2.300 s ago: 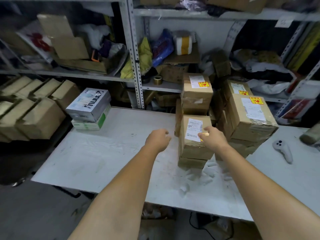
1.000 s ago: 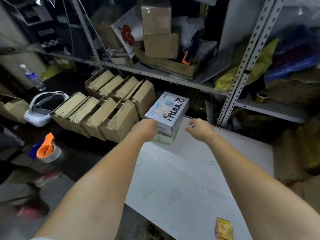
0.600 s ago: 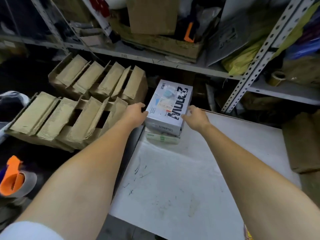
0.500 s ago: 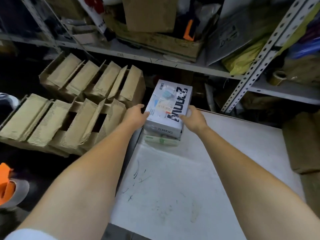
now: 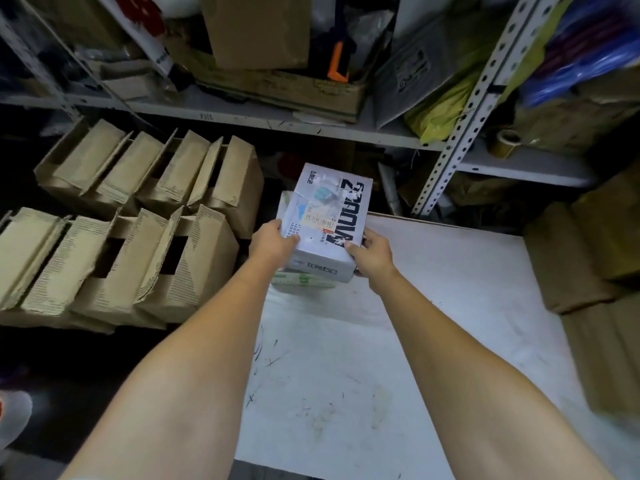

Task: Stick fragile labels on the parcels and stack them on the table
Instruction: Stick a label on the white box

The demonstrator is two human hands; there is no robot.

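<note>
A white printed box [image 5: 329,220] with bold black lettering and a shipping label is held at the table's far left corner. My left hand [image 5: 273,242] grips its left side, thumb on top. Its near right corner sits in the grip of my right hand [image 5: 369,254]. The box is tilted and sits a little above a flatter white-and-green box [image 5: 301,280] that lies on the white table [image 5: 415,341]. Brown cardboard parcels [image 5: 588,265] stand stacked at the table's right edge, partly cut off by the frame.
Left of the table, several brown cardboard boxes [image 5: 131,237] stand in rows on the floor. A metal shelf [image 5: 277,119] behind holds cartons, bags and a tape roll [image 5: 505,143]. A perforated shelf post [image 5: 460,123] rises at the table's back edge.
My hands left the labelled parcel stack at the right and reached to the left corner. They closed on the white printed box and lifted and tilted it off the green box.
</note>
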